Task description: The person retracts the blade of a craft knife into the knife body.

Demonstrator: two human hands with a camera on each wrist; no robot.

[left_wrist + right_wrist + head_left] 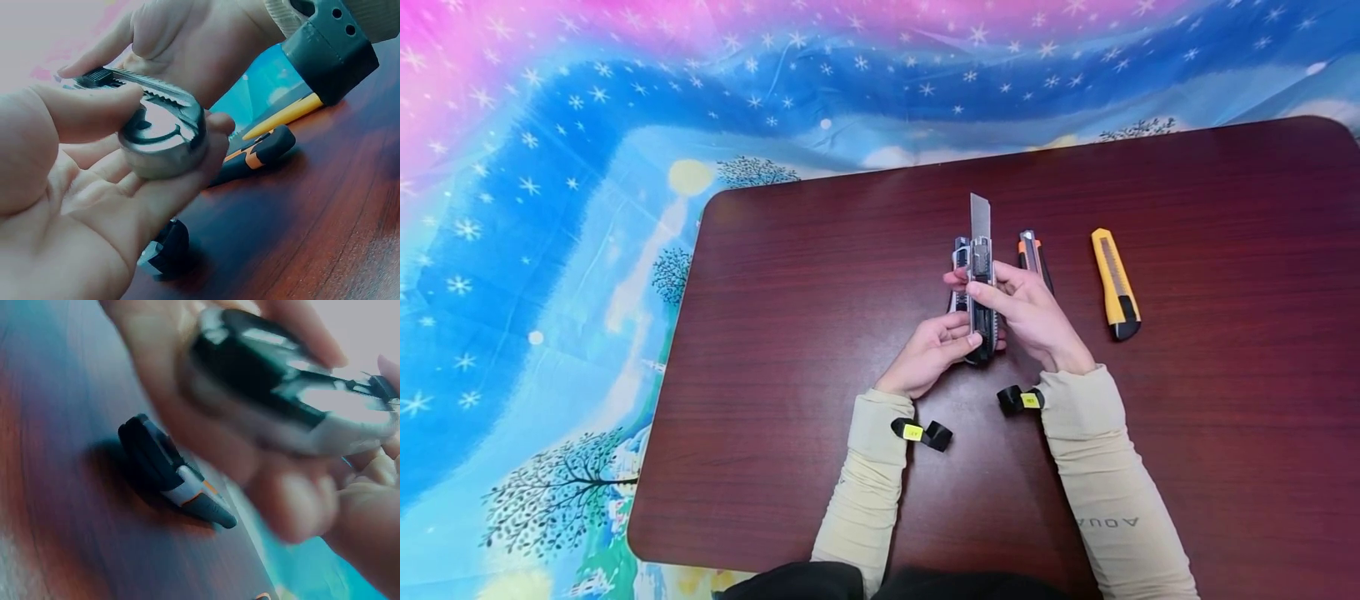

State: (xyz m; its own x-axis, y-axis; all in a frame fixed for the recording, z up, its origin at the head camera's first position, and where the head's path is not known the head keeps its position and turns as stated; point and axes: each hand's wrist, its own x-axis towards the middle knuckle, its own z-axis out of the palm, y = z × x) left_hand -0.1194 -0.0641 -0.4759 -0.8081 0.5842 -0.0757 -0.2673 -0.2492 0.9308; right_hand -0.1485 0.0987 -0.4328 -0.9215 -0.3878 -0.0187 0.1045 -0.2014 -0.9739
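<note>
Both hands hold a silver-and-black snap-off utility knife [982, 310] upright over the table, its wide blade [980, 217] extended at the top. My left hand [928, 354] grips the lower end, with the thumb on the near face. Higher up, my right hand [1036, 312] pinches the knife's body, its thumb near the slider. In the left wrist view the rounded end of the knife [165, 140] lies between left thumb and fingers. The right wrist view shows the held knife [250, 369] blurred.
Behind the held knife, another silver-and-black utility knife [960, 250] is partly hidden. An orange-and-black cutter [1031, 250] lies just right of it, partly covered by the right hand. Farther right is a yellow cutter [1112, 279]. All are on a dark wooden table [797, 333].
</note>
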